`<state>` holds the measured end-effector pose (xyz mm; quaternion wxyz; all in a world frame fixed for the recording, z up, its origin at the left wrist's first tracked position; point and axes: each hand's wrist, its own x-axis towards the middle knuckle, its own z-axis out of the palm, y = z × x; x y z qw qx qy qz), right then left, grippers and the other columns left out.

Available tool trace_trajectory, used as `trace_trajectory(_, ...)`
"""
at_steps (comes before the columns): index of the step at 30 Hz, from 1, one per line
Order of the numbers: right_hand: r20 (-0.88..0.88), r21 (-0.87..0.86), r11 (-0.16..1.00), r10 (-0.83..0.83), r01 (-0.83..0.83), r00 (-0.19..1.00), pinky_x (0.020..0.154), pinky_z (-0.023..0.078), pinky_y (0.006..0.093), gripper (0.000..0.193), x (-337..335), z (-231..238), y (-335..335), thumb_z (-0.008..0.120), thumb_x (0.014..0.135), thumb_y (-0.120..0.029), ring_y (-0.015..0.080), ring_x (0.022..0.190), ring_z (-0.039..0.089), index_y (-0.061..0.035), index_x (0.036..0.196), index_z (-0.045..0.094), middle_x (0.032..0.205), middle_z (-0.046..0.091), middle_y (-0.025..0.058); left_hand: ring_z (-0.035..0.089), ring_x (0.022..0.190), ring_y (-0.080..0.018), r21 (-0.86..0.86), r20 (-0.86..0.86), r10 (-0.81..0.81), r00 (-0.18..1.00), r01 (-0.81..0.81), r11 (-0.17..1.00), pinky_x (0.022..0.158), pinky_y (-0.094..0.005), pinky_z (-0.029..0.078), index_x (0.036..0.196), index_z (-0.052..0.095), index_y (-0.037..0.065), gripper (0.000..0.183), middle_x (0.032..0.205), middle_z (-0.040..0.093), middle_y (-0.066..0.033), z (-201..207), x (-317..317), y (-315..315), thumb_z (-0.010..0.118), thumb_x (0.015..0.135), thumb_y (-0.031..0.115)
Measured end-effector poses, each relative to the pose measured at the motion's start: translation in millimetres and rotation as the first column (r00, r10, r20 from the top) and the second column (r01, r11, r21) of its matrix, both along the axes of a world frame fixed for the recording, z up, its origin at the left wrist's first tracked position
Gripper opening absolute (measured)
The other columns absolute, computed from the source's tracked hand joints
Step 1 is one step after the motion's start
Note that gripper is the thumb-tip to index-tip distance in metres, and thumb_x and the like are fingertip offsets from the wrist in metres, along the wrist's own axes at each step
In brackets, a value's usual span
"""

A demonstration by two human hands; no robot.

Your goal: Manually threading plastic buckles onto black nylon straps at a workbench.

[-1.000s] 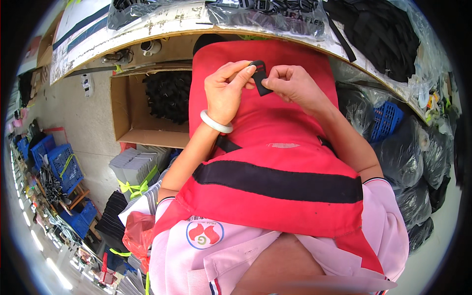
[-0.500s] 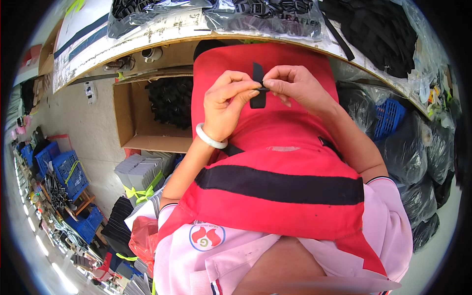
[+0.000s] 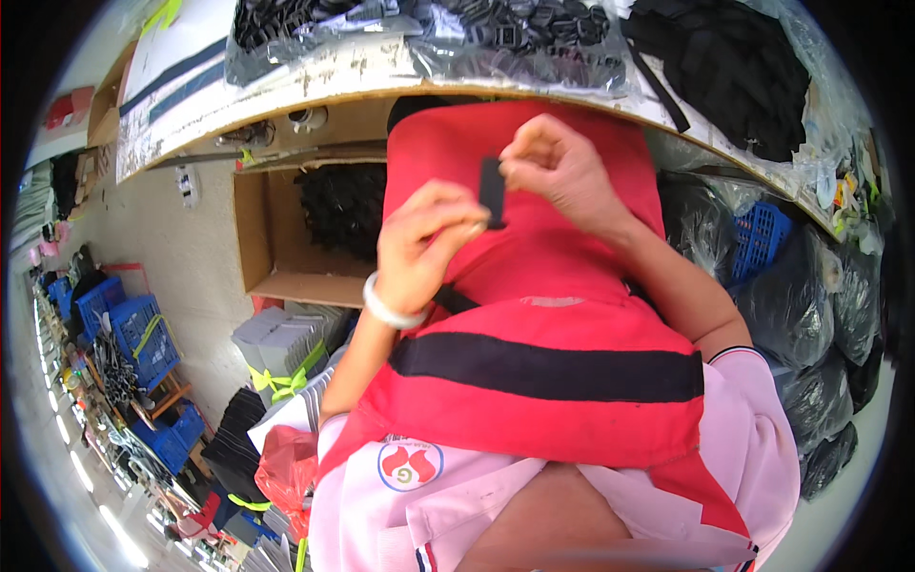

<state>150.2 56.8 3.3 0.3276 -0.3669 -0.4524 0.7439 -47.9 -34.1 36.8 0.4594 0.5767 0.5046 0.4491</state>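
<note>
A short piece of black webbing strap (image 3: pixel 492 189) stands nearly upright above the red apron (image 3: pixel 534 250) on my lap. My left hand (image 3: pixel 419 246), with a pale bangle (image 3: pixel 389 303) on its wrist, pinches the strap's lower end. A small dark part shows at those fingertips, too blurred to make out. At the strap's upper right edge, the fingers of my right hand (image 3: pixel 564 172) are closed in a pinch, smeared a little by motion.
Ahead, a worn worktable (image 3: pixel 362 88) bears a clear bag of black buckles (image 3: pixel 515 33) and a heap of black straps (image 3: pixel 724 67). A cardboard box (image 3: pixel 262 229) of black pieces stands left. Dark plastic bags (image 3: pixel 805 305) and a blue basket (image 3: pixel 761 238) lie right.
My left hand has moved down and left with the strap's lower end. The right hand has risen slightly to the strap's upper end, so the two hands are farther apart.
</note>
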Motion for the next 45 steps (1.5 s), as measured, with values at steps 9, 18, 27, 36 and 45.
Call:
trace_trajectory(9, 0.379, 0.175, 0.817, 0.459, -0.55, 0.803, 0.082, 0.051, 0.0355, 0.032, -2.7, -34.2, -9.4, 0.067, 0.089, -0.024, 0.0246, 0.091, 0.065, -0.0038, 0.112, 0.058, 0.096, 0.068, 0.0111, 0.063, 0.087, -0.019, -0.175, -0.482, 0.123, 0.867, -0.234, 0.956, 0.076, -0.0286, 0.052, 0.117, 0.063, -0.001, 0.037, 0.111, 0.062, -0.0108, 4.9, -78.9, -8.7, 0.071, 0.081, 0.002)
trace_trajectory(18, 0.533, 0.335, 0.724, 0.382, -0.603, 0.755, 0.079, 0.051, 0.0399, 0.02, 11.7, -45.5, -7.9, 0.065, 0.086, -0.019, 0.0317, 0.091, 0.066, -0.004, 0.099, 0.064, 0.096, 0.067, 0.0161, 0.044, 0.126, -0.0399, 0.335, -0.722, 0.093, 0.686, 0.229, 0.914, 0.104, -0.0444, 0.037, 0.136, 0.048, 0.005, 0.065, 0.134, 0.048, -0.0255, -11.4, 56.0, 256.2, 0.067, 0.086, 0.041)
trace_trajectory(27, 0.624, 0.269, 0.723, 0.373, -0.637, 0.687, 0.083, 0.049, 0.042, 0.024, 34.8, -59.5, 0.9, 0.063, 0.087, -0.021, 0.0335, 0.098, 0.064, -0.0049, 0.105, 0.063, 0.102, 0.067, 0.0154, 0.043, 0.128, -0.0384, 0.129, -0.793, -0.028, 0.608, 0.213, 0.969, 0.106, -0.054, 0.029, 0.136, 0.052, 0.015, 0.068, 0.137, 0.047, -0.0223, -58.0, 112.1, 340.3, 0.052, 0.087, 0.063)
trace_trajectory(36, 0.634, 0.235, 0.707, 0.409, -0.667, 0.656, 0.082, 0.049, 0.0427, 0.028, 34.6, -54.7, 8.1, 0.061, 0.088, -0.021, 0.0318, 0.096, 0.064, -0.0049, 0.111, 0.061, 0.098, 0.068, 0.0143, 0.061, 0.098, -0.039, 0.127, -0.845, -0.095, 0.527, 0.369, 0.921, 0.082, -0.0458, 0.05, 0.118, 0.058, 0.004, 0.046, 0.111, 0.057, -0.0203, -34.8, 132.4, 293.5, 0.059, 0.091, 0.041)
trace_trajectory(45, 0.635, 0.265, 0.709, 0.382, -0.654, 0.672, 0.082, 0.049, 0.0427, 0.025, 39.2, -57.6, -1.5, 0.061, 0.088, -0.021, 0.0321, 0.093, 0.065, -0.0031, 0.107, 0.062, 0.094, 0.068, 0.0143, 0.064, 0.067, -0.0249, 0.213, -0.31, 0.042, 0.95, 0.027, 0.977, 0.068, -0.0353, 0.05, 0.084, 0.066, -0.002, 0.019, 0.076, 0.069, -0.0138, -42.9, 91.5, 318.2, 0.07, 0.084, 0.017)
